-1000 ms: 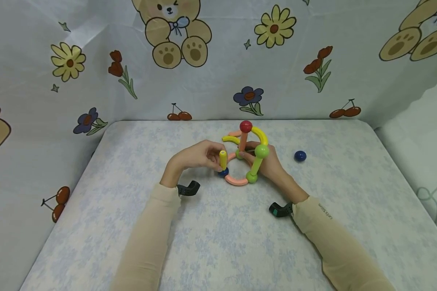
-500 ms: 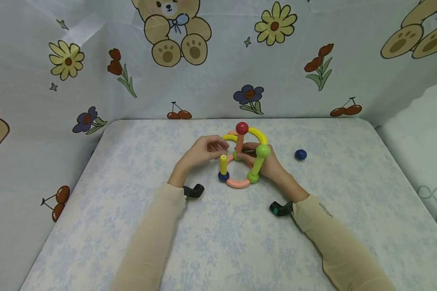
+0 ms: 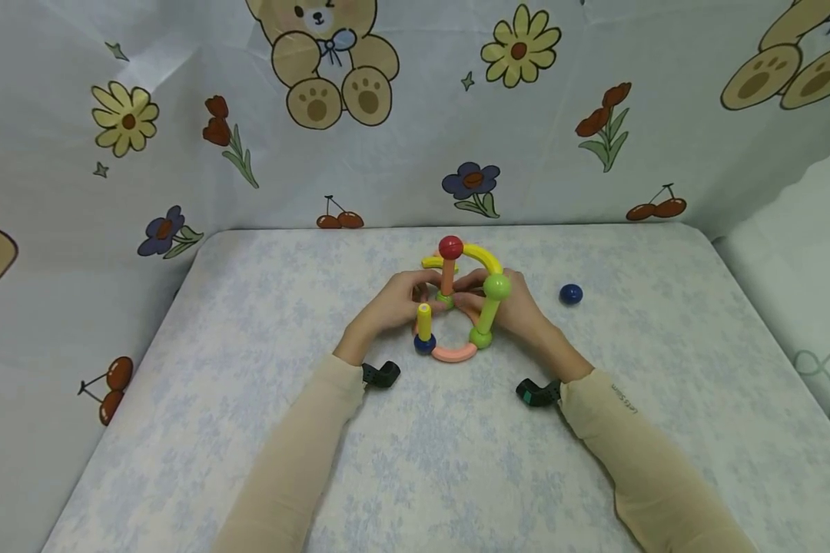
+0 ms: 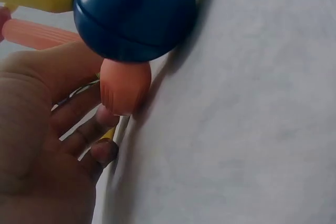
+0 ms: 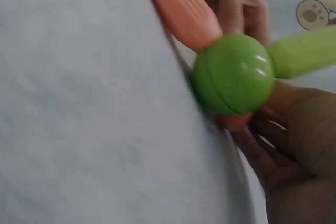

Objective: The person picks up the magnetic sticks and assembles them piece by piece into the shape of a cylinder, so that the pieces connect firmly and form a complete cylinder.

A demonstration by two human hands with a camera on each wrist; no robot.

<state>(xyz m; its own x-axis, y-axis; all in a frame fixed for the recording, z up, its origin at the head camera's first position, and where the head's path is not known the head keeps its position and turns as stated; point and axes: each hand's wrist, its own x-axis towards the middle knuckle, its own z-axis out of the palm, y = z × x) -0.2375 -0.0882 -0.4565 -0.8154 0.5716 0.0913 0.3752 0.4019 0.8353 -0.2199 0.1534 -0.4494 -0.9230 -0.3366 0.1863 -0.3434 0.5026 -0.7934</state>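
A toy frame of balls and sticks stands on the table. Its ring of salmon curved sticks (image 3: 454,354) joins a blue ball (image 3: 425,343), a green ball (image 3: 480,338) and a rear green ball (image 3: 445,301). A yellow stick (image 3: 424,322) rises from the blue ball. At the back, a salmon stick (image 3: 448,276) carries a red ball (image 3: 451,247), linked by a yellow curved stick (image 3: 483,255) to an upper green ball (image 3: 497,286). My left hand (image 3: 390,302) pinches the frame near the rear green ball. My right hand (image 3: 517,311) grips it from the other side, fingertips partly hidden.
A loose blue ball (image 3: 570,294) lies to the right of the frame. Behind the frame is a yellow curved piece (image 3: 432,263), partly covered. A printed cloth (image 3: 401,169) hangs along the table's (image 3: 456,461) far edge.
My left hand has let go of the yellow stick, moved back and right, and now pinches near the rear green ball. The red ball and its salmon stick have shifted slightly left.
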